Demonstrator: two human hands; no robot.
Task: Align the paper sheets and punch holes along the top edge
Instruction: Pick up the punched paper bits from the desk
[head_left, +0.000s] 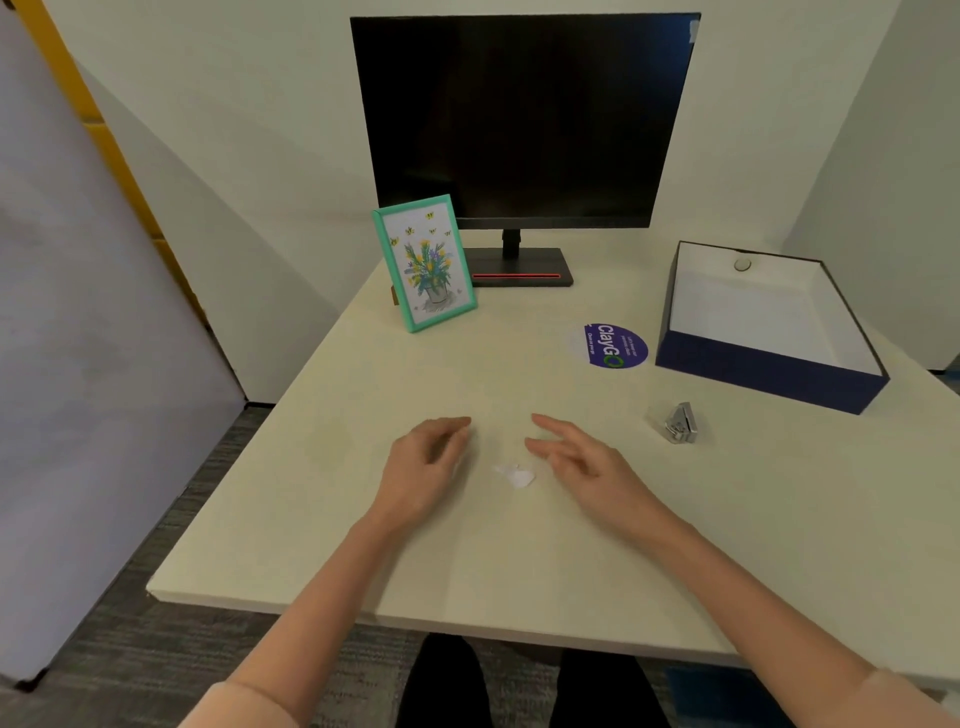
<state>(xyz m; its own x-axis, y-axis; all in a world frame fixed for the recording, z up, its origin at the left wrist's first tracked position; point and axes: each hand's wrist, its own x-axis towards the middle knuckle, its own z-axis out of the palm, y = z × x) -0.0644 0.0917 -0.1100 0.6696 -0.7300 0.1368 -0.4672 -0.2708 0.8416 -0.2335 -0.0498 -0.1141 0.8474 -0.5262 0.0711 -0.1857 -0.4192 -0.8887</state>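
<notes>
Small white paper bits (516, 475) lie on the cream desk (519, 561) between my hands. My left hand (426, 465) hovers just left of them, fingers curled loosely and apart, holding nothing. My right hand (576, 460) hovers just right of them, fingers spread, also holding nothing. A small silver metal hole punch (679, 423) stands on the desk to the right, well clear of my right hand. White paper sheets (753, 317) appear to lie inside the open dark blue box (769, 376) at the back right.
A dark monitor (524, 119) stands at the back on its stand. A green-framed flower picture (425, 262) leans left of it. A round purple sticker (615, 347) lies beside the box. The desk's front edge runs near my forearms; carpet floor lies to the left.
</notes>
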